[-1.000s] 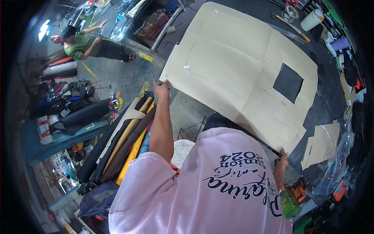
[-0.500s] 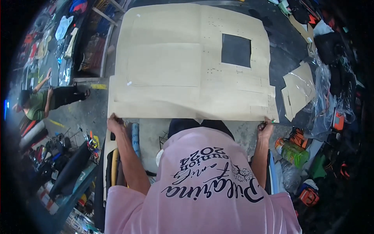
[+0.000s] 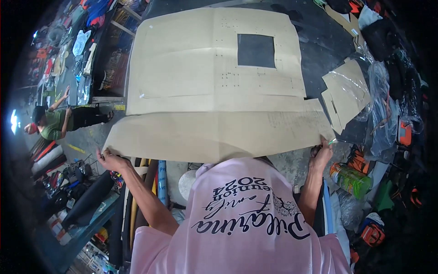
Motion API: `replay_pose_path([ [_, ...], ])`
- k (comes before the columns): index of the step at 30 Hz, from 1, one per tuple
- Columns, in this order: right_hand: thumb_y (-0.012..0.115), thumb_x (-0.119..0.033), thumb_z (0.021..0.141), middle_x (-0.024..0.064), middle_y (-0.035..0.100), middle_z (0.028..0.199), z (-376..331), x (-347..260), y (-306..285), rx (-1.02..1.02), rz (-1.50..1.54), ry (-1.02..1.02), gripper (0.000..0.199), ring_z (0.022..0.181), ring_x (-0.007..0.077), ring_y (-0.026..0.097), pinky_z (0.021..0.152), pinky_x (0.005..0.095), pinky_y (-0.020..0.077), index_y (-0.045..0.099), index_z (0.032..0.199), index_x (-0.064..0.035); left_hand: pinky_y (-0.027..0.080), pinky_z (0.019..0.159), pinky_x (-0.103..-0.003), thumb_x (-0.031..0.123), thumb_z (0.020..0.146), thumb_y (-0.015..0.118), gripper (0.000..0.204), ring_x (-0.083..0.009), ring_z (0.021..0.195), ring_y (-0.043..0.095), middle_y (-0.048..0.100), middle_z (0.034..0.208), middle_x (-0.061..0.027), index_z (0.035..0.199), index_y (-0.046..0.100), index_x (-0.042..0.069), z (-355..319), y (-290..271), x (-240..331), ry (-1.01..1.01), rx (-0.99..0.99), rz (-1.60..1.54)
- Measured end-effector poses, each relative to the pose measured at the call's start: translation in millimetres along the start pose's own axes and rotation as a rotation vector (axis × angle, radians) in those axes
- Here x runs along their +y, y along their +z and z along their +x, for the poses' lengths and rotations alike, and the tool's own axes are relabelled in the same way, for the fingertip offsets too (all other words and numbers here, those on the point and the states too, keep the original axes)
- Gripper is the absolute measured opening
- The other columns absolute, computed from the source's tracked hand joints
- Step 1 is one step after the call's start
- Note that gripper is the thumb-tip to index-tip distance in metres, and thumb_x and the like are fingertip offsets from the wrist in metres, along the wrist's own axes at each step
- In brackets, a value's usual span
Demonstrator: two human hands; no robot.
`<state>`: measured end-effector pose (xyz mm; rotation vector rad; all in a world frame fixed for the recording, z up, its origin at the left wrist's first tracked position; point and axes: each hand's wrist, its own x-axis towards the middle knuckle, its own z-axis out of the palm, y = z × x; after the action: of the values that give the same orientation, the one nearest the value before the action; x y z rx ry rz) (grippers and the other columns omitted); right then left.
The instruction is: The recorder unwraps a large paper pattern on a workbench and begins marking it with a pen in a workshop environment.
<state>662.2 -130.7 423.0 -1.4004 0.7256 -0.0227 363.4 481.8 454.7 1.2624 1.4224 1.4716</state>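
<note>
A large tan cardboard sheet [image 3: 178,77] lies on the dark table, with a rectangular cutout and rows of small dark marks on its right part. Its near strip bends up along a crease toward my body. At the near left corner, my left hand [image 3: 114,160] pinches the edge. My right hand [image 3: 322,154] grips the near right corner, fingers closed. A small thin thing with a green and white end [image 3: 332,141] sticks out by the right fingers; its kind is unclear.
Smaller cardboard pieces [image 3: 346,93] and clear plastic wrap [image 3: 381,112] lie on the table's right side. Rolls of material [image 3: 162,182] stand below the left edge. A person in a green shirt [image 3: 54,123] is at another table at left. A green-wrapped bundle [image 3: 351,180] sits at lower right.
The sheet has shifted left and toward me, and its near strip is now bent up along a crease. My left hand moved left and nearer; my right hand moved slightly right and nearer.
</note>
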Motion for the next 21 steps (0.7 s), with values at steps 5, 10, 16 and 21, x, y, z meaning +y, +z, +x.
replay_pose_path([
  [5, 0.062, -0.012, 0.093, -0.0020, 0.051, 0.058, 1, -26, -30, -0.026, -0.062, -0.084, 0.003, 0.038, 0.0062, 0.036, 0.035, 0.0242, 0.0228, 0.063, 0.093, -0.0095, 0.052, 0.082, -0.039, 0.003, 0.087, 0.049, 0.044, -0.0245, 0.095, 0.059, 0.058, 0.108, -0.0133, 0.131, 0.055, 0.005, -39, 4, 75, 0.097, 0.005, -0.087],
  [10, 0.063, -0.011, 0.093, -0.0050, 0.046, 0.054, 10, -52, -49, -0.076, -0.147, -0.191, 0.004, 0.035, 0.0050, 0.032, 0.035, 0.0248, 0.0213, 0.063, 0.097, -0.0086, 0.054, 0.084, -0.041, 0.001, 0.086, 0.048, 0.045, -0.0289, 0.098, 0.061, 0.057, 0.111, -0.0165, 0.130, 0.055, 0.004, -59, 25, 128, 0.191, -0.065, -0.184],
  [16, 0.065, -0.012, 0.093, -0.0058, 0.048, 0.056, 8, -101, -61, -0.013, -0.049, -0.271, 0.005, 0.038, 0.0035, 0.034, 0.037, 0.0232, 0.0225, 0.063, 0.094, -0.0077, 0.058, 0.089, -0.042, -0.004, 0.085, 0.042, 0.044, -0.0325, 0.104, 0.065, 0.062, 0.119, -0.0211, 0.127, 0.056, -0.001, -64, 61, 161, 0.173, -0.324, -0.406],
  [21, 0.061, -0.012, 0.097, -0.0042, 0.050, 0.059, 6, -117, -57, -0.020, 0.020, -0.351, 0.010, 0.038, 0.0046, 0.033, 0.035, 0.0228, 0.0232, 0.060, 0.104, -0.0047, 0.057, 0.084, -0.037, -0.004, 0.089, 0.048, 0.044, -0.0279, 0.105, 0.063, 0.058, 0.127, -0.0169, 0.133, 0.050, 0.000, -35, 107, 137, 0.179, -0.334, -0.324],
])
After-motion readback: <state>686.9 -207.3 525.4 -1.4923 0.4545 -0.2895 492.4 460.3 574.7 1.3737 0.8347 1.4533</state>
